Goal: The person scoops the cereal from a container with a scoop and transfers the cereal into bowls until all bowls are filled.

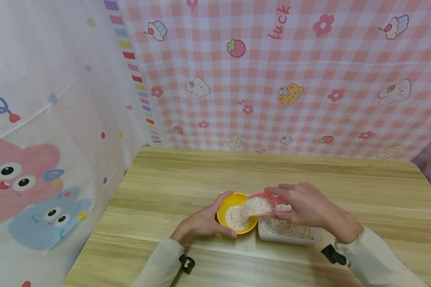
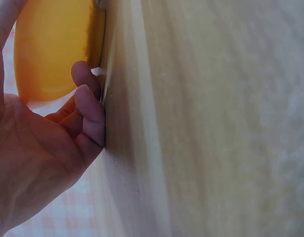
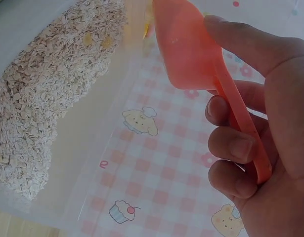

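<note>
My left hand (image 1: pixel 209 218) holds a yellow bowl (image 1: pixel 234 198) at its side, thumb near the front rim and fingers round the back. Pale oat flakes (image 1: pixel 235 218) lie inside the bowl. My right hand (image 1: pixel 309 204) grips the handle of a coral-pink scoop (image 3: pixel 189 47), its fingers curled round it. Tipped over the bowl's right rim, the scoop carries a heap of oats (image 1: pixel 259 205) that spills from its lip into the bowl. In the left wrist view, the bowl's smooth outer wall (image 2: pixel 53 49) shows beside the palm.
Right of the bowl, partly under my right hand, a translucent plastic box (image 1: pixel 285 239) holds more oat flakes (image 3: pixel 53 94). Both stand on a wood-grain table (image 1: pixel 172 175). A pink checked cloth (image 1: pixel 215 107) hangs behind, and a printed white cloth (image 1: pixel 75 131) at the left.
</note>
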### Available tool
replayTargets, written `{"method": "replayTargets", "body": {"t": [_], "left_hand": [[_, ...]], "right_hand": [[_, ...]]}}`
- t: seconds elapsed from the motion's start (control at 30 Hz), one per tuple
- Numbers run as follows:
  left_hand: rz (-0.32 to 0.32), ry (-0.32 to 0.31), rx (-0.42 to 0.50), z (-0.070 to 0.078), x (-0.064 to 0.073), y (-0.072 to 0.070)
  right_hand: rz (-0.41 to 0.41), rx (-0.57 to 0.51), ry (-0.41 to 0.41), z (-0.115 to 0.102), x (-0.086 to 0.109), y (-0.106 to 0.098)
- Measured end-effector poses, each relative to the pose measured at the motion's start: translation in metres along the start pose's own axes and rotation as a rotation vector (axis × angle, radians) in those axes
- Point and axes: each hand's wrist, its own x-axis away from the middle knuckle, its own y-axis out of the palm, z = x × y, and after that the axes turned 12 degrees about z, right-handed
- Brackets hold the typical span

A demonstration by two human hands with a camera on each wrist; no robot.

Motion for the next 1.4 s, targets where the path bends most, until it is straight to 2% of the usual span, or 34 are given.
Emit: {"method": "replayTargets", "body": {"t": [0.43,0.67,0.93,1.1,1.4], "left_hand": [[-0.003,0.012,-0.011,0.001,0.000,0.000],[-0.001,0.021,-0.005,0.001,0.000,0.000],[-0.007,0.015,0.016,0.000,0.000,0.000],[-0.008,-0.011,0.042,0.000,0.000,0.000],[-0.007,-0.014,0.039,0.001,0.000,0.000]], "right_hand": [[0.003,0.039,-0.036,-0.001,-0.001,0.001],[0.022,0.017,-0.080,-0.003,-0.004,0.003],[0.044,0.003,-0.109,-0.007,-0.007,0.006],[0.054,-0.001,-0.141,-0.009,-0.011,0.008],[0.037,0.017,-0.167,-0.015,-0.015,0.011]]}}
